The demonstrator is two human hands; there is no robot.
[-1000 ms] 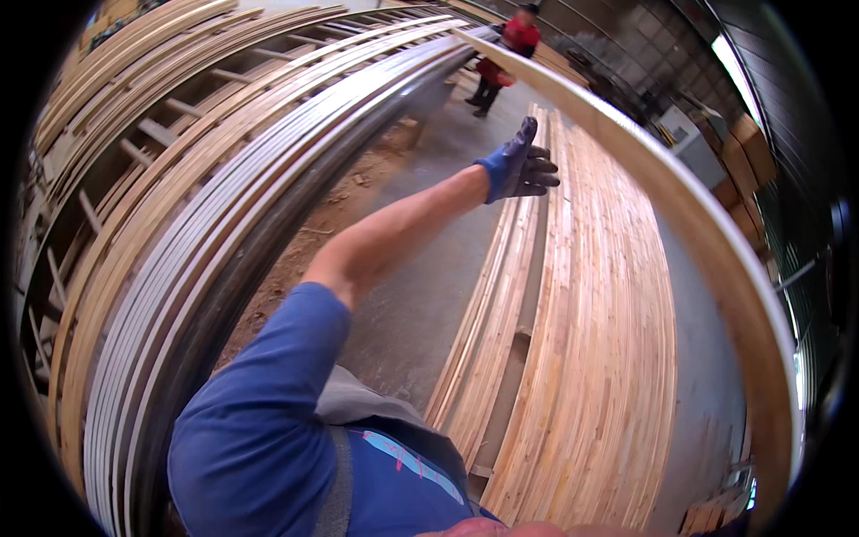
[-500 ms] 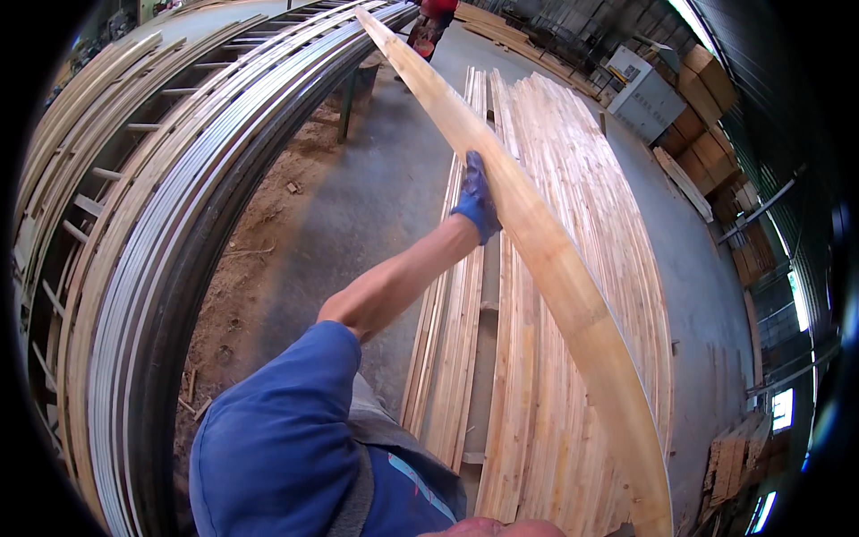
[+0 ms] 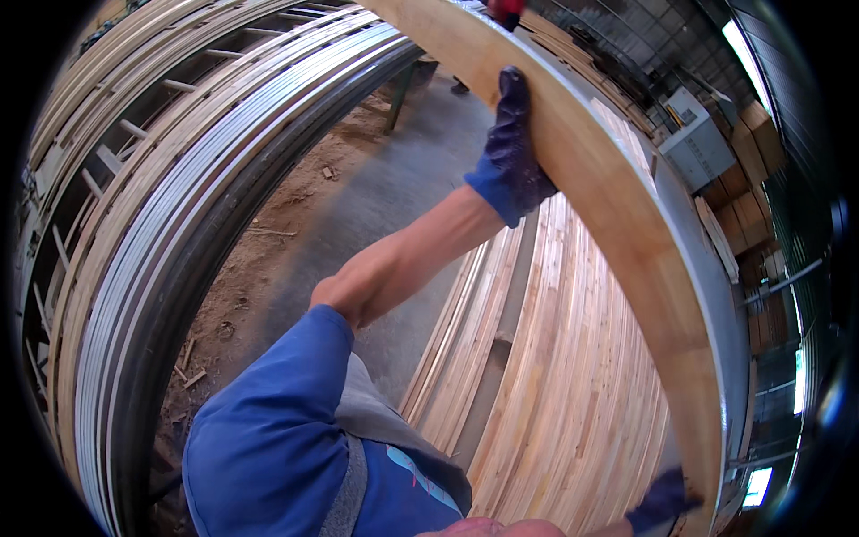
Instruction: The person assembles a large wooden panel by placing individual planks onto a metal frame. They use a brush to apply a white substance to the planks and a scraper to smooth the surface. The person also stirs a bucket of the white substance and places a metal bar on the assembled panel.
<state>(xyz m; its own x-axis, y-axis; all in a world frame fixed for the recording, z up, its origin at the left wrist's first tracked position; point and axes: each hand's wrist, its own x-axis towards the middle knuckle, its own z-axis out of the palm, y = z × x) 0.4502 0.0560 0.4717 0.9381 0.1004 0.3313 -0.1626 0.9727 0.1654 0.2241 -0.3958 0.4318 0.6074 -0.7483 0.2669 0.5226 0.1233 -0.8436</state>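
Observation:
A long, pale wooden board (image 3: 617, 219) is raised in front of me, running from the top of the view down to the lower right. My left hand (image 3: 514, 152), in a dark blue coated glove, grips its edge; the thumb lies along the broad face and the other fingers are hidden. At the board's lower end is my right hand (image 3: 660, 503), gloved alike. It is blurred against the board's inner edge, so its finger position is unclear. Beneath the board lies a wide layer of long wooden strips (image 3: 564, 349).
Left of me a long rack (image 3: 179, 87) carries wooden and whitish strips, with a dark rail (image 3: 192, 277) along its near side. Sawdust and scraps (image 3: 228, 286) litter the floor there. Cardboard boxes (image 3: 747, 148) and a pale cabinet (image 3: 698, 148) stand far right. Someone in red (image 3: 506, 11) is partly visible ahead.
The board has risen closer to me, and my left hand has moved up and slightly right with it. My right hand has come into view at the lower right.

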